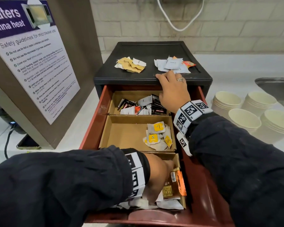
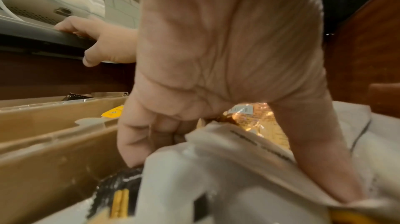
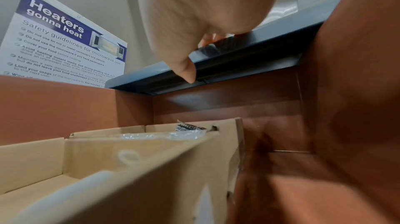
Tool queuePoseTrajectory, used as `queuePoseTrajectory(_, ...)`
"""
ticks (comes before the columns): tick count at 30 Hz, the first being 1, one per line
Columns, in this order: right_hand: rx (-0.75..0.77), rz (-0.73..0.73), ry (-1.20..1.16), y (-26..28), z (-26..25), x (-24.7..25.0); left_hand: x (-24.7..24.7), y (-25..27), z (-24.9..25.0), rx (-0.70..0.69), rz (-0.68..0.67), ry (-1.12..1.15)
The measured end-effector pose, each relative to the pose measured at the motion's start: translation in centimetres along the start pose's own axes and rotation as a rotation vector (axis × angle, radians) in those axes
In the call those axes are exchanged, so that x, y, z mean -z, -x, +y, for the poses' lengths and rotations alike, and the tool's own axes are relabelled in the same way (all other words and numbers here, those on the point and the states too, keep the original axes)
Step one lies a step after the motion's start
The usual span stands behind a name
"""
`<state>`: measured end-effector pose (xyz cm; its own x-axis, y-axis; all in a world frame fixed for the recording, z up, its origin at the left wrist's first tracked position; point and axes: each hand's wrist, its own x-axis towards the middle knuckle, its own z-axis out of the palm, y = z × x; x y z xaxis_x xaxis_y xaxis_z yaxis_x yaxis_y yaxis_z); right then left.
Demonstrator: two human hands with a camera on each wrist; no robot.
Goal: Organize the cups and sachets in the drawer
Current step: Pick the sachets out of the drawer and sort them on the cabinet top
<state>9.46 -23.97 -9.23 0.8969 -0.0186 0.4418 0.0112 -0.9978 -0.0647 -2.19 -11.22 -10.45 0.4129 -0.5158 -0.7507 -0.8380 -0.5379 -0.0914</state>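
1. Pale counter [image 1: 82, 122] under a block wall [image 1: 236, 30] carries a black cabinet [image 1: 115, 74] with its red drawer [image 1: 92, 128] pulled open.
2. Left hand [image 1: 156, 176] reaches down into the near box [image 1: 177, 159]; in the left wrist view its fingers [image 2: 138, 135] are curled and its thumb [image 2: 314, 150] pressed down among white sachets [image 2: 227, 176]. Whether they pinch one I cannot tell.
3. That near box also holds a gold packet [image 1: 170, 187] with an orange foil edge, lying just beside the hand.
4. Right hand [image 1: 172, 90] rests on the cabinet's front lip, fingers [image 1: 164, 75] laid straight over the top edge and thumb [image 3: 186, 72] hanging below it, holding nothing.
5. Far box [image 1: 115, 99], under that hand, holds black, white and red sachets [image 1: 143, 105] in a jumble.
6. Middle box [image 1: 121, 136] holds tea bags [image 1: 157, 135] with yellow tags, bunched at its right end; its left part shows bare cardboard.
7. On the cabinet top lie two heaps, well apart: brown sachets [image 1: 131, 64] on the left, pale blue sachets [image 1: 170, 64] on the right with an orange one [image 1: 188, 63] at their edge. The right fingertips are just beside the blue heap.
8. Cream cups [image 1: 246, 115] stand in four stacks on the counter right of the drawer, near a steel sink [image 1: 275, 87].
9. A microwave safety poster [image 1: 33, 63] hangs on a brown panel to the left, and a phone [image 1: 28, 143] lies at its foot.
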Motion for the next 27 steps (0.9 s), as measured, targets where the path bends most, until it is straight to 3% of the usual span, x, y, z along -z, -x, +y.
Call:
queuePoseTrajectory(10, -0.024, -0.047, -0.083, 0.3, -0.4, 0.7, -0.5, -1.9, -1.7, -0.018, -0.133, 0.215)
queuePoseTrajectory(14, 0.083, -0.069, -0.194, 1.6, -1.6, 0.8, -0.6, -2.2, -2.2, -0.044, -0.166, 0.197)
queuePoseTrajectory(16, 0.062, -0.161, -0.215, 1.8, -2.2, 0.8, -0.4, -2.3, -2.6, -0.05, -0.218, 0.202)
queuePoseTrajectory(20, -0.151, -0.477, -0.134, 1.4, -1.9, 0.5, 0.1, -1.8, -3.3, -0.062, -0.258, 0.259)
queuePoseTrajectory(23, -0.08, -0.718, 0.048, 1.4, -1.2, -0.4, 0.3, -1.3, -3.4, -0.064, -0.214, 0.231)
queuePoseTrajectory(27, -0.046, -0.739, 0.11, 1.1, -1.1, -0.5, 0.1, -1.4, -3.3, -0.068, -0.215, 0.156)
